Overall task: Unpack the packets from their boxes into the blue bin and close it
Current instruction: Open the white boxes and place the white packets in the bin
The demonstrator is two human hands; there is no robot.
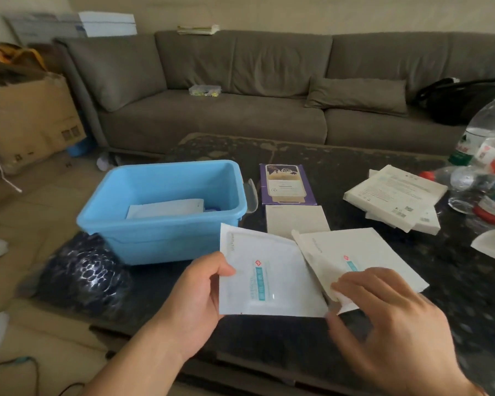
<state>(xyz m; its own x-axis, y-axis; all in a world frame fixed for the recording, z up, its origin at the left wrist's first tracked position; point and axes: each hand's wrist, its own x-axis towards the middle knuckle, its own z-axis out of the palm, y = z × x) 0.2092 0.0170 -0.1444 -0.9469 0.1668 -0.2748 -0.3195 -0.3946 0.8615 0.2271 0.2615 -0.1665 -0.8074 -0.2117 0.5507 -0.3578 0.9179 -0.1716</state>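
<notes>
Left hand [195, 290] pinches packet [269, 278] — right hand [389, 315] on box [363, 258]

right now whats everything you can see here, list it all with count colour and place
blue bin: one, light blue, open, on the table's left part, white packets inside
packet: one, white, held in front of the bin
box: one, white, open flap, right of the packet
purple box: one, flat beside the bin
beige card: one, below the purple box
white boxes: a stack, right side
bottles: several, clear, far right
table: one, dark
sofa: one, grey-brown, behind
cardboard box: one, brown, floor left
left hand: grips the packet's left edge
right hand: fingers on the box's near end
</notes>
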